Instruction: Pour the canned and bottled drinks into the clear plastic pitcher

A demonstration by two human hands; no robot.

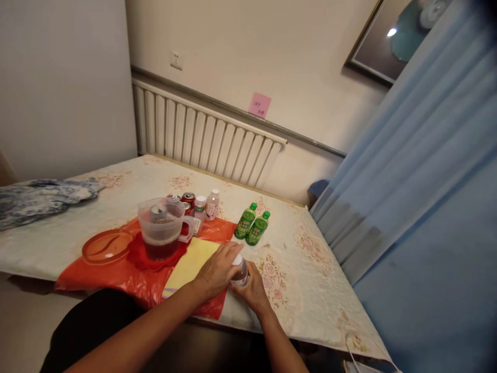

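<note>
– What do we hold?
– A small bottle (243,273): our right hand (252,288) grips its body, our left hand (218,267) is at its white cap (237,260).
– What else do we see?
– A pitcher (148,229) of dark liquid (159,250), two green bottles (245,223).

A white-capped bottle (241,273) with brownish contents, held between both hands (218,270) (253,288).

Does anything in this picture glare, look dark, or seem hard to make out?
Head view: a white glare spot on the framed picture; head view: the top-right corner darkens beside the blue curtain; head view: deep shade under the near edge of the cloth; head view: small print on the bottle between the hands unreadable.
</note>
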